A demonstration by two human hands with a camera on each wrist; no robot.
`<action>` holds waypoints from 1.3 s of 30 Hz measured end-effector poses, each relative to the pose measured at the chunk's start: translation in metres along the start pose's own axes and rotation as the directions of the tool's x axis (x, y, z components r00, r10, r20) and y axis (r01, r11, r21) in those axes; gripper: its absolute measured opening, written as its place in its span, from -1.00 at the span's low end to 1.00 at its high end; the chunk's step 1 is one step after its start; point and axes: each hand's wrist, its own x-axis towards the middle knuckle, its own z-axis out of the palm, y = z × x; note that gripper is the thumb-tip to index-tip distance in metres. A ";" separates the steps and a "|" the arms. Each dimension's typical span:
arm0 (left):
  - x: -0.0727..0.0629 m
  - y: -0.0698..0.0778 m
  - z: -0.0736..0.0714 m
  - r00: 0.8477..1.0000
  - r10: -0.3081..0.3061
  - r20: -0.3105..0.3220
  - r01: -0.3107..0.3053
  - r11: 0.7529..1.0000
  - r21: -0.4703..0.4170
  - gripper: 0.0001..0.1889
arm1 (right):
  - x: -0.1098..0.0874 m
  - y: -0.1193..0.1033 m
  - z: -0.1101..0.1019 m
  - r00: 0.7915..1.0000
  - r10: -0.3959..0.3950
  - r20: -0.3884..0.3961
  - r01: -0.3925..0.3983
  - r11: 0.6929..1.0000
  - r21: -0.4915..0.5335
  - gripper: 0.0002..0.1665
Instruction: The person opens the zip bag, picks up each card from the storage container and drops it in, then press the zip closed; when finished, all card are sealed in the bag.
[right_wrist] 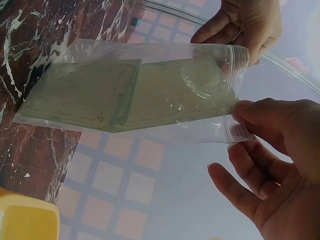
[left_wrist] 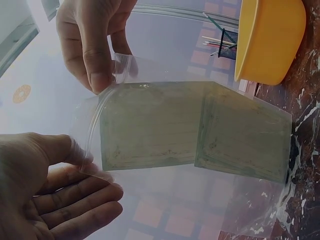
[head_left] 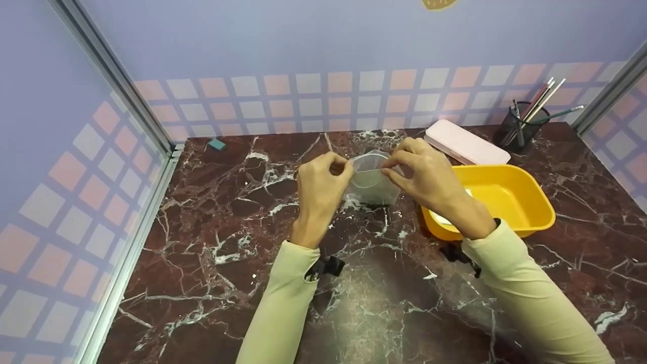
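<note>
A clear zip-lock bag (head_left: 375, 188) stands upright between both hands, its lower end at the tabletop. Inside it lie greenish paper sheets or cards (left_wrist: 150, 127) in two overlapping stacks, seen through the plastic. My left hand (head_left: 321, 192) pinches one top corner of the bag between thumb and fingers. At the opposite corner, my right hand (head_left: 427, 174) pinches the zip edge with thumb and index finger, the other fingers spread loosely in the right wrist view. The bag's mouth looks rounded and parted in the head view.
A yellow tub (head_left: 505, 197) with something white in it sits beside the right forearm. Behind it are a pink case (head_left: 467, 142) and a black mesh cup (head_left: 518, 131) of pencils. A small teal block (head_left: 217, 144) lies at the back left. Walls enclose the marble-patterned table.
</note>
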 end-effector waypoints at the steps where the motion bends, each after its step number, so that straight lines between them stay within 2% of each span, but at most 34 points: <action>1: 0.000 0.000 0.000 1.000 0.000 0.002 0.000 1.000 -0.001 -0.90 | 0.000 0.000 0.000 1.000 -0.002 0.001 0.002 1.000 0.000 -0.91; 5: 0.000 0.000 0.000 1.000 0.000 0.004 0.000 1.000 0.000 -0.90 | -0.002 0.002 -0.002 1.000 -0.014 -0.023 0.014 1.000 0.010 -0.90; 13: 0.000 0.001 0.000 1.000 0.001 0.001 -0.001 1.000 -0.002 -0.90 | -0.010 0.008 0.001 0.989 -0.030 -0.145 0.040 0.997 0.069 -0.89; 17: 0.000 0.001 0.000 1.000 0.005 0.000 -0.005 1.000 0.013 -0.89 | -0.013 0.009 -0.001 0.985 -0.014 -0.170 0.035 0.992 0.118 -0.90; 22: 0.000 0.001 0.000 1.000 -0.012 0.014 0.012 1.000 0.017 -0.89 | -0.017 0.012 -0.002 0.989 0.024 -0.145 -0.002 0.989 0.150 -0.89; 29: 0.000 0.000 0.000 1.000 -0.020 0.013 0.020 1.000 0.021 -0.88 | -0.018 0.011 -0.006 0.994 0.065 -0.084 -0.054 0.991 0.121 -0.88; 39: 0.000 0.000 0.000 1.000 -0.001 0.005 0.001 1.000 0.016 -0.90 | -0.021 0.015 -0.016 0.994 0.057 -0.088 -0.044 0.989 0.140 -0.88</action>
